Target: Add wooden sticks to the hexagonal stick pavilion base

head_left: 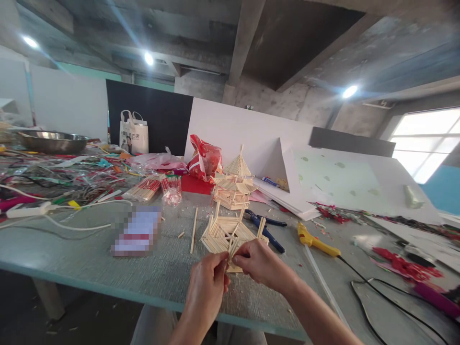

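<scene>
My left hand and my right hand meet above the near table edge, both pinching a small bundle of wooden sticks. Just beyond my fingers lies a flat roof-like stick panel on the grey table. Behind it stands a finished stick pavilion model with a pointed roof. A single loose stick lies to the left of the panel.
Blue-handled pliers and a yellow glue gun with a black cord lie to the right. Packs of chopsticks, a red bag, a metal bowl and white boards crowd the back.
</scene>
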Action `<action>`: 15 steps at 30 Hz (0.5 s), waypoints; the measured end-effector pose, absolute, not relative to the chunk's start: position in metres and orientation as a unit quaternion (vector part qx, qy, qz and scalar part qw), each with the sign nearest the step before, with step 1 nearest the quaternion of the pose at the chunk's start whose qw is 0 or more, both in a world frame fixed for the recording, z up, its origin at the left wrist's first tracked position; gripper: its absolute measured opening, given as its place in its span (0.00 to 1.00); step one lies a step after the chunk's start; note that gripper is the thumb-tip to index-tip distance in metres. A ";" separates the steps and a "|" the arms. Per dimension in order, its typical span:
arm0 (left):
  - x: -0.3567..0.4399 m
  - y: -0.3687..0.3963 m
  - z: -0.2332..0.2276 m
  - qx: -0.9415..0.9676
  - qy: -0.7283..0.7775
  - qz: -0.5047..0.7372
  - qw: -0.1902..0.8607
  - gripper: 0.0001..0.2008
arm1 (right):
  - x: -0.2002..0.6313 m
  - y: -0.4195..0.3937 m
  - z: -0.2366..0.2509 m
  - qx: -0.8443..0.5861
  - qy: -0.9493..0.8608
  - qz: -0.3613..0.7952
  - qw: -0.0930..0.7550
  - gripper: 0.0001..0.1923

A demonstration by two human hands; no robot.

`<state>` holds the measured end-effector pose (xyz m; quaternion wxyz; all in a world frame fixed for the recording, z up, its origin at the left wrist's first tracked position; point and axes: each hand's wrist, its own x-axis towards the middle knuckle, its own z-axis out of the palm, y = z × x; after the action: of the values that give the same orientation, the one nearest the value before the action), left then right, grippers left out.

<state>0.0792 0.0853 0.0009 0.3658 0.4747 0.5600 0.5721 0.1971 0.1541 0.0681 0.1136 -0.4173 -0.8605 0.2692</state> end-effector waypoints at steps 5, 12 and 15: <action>0.079 0.087 -0.003 0.475 0.553 0.579 0.365 0.20 | 0.197 0.155 0.063 -0.413 -0.865 0.251 0.132 0.10; 0.079 0.085 0.000 0.478 0.550 0.579 0.365 0.20 | 0.198 0.154 0.064 -0.408 -0.864 0.265 0.132 0.11; 0.079 0.085 0.001 0.469 0.551 0.581 0.373 0.20 | 0.199 0.154 0.064 -0.411 -0.852 0.299 0.126 0.12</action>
<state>0.0789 0.0846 0.0014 0.3733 0.4688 0.5510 0.5807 0.1991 0.1539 0.0643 0.1259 -0.4112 -0.8520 0.2987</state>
